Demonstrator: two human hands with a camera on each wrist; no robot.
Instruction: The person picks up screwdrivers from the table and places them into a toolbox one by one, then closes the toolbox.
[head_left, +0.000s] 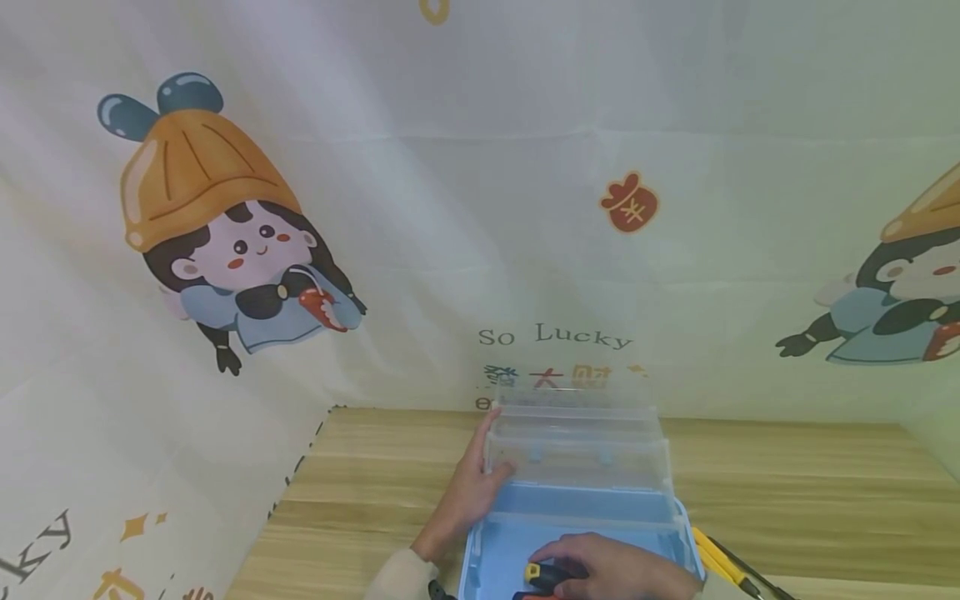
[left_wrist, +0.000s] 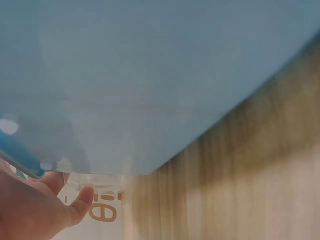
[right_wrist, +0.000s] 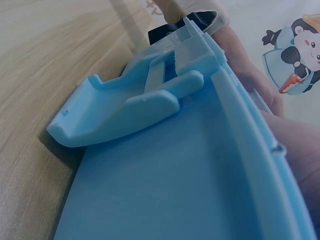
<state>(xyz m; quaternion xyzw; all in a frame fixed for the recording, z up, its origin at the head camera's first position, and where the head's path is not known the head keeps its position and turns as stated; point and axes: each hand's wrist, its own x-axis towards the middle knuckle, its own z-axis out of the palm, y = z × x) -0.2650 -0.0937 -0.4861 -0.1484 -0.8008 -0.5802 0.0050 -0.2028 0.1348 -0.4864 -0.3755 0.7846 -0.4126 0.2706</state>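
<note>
A blue plastic box point(head_left: 502, 542) with a raised clear lid point(head_left: 577, 462) stands in front of me. My left hand point(head_left: 468, 487) grips the lid's left edge, its thumb on the near face and fingers behind. In the left wrist view the left hand point(left_wrist: 40, 210) shows past the box's blue side wall point(left_wrist: 125, 90). Inside the box, my right hand point(head_left: 618, 567) holds a black tool handle with a yellow end point(head_left: 534, 573). An orange-red piece point(head_left: 532, 596) lies just under it, cut off by the frame. The right wrist view shows an unfastened blue latch point(right_wrist: 120, 110) on the box.
Tools with yellow handles point(head_left: 716, 560) and a dark slim tool point(head_left: 738, 562) lie on the wood-grain table point(head_left: 787, 475), right of the box. A printed cloth point(head_left: 465, 217) hangs behind the table and on its left side.
</note>
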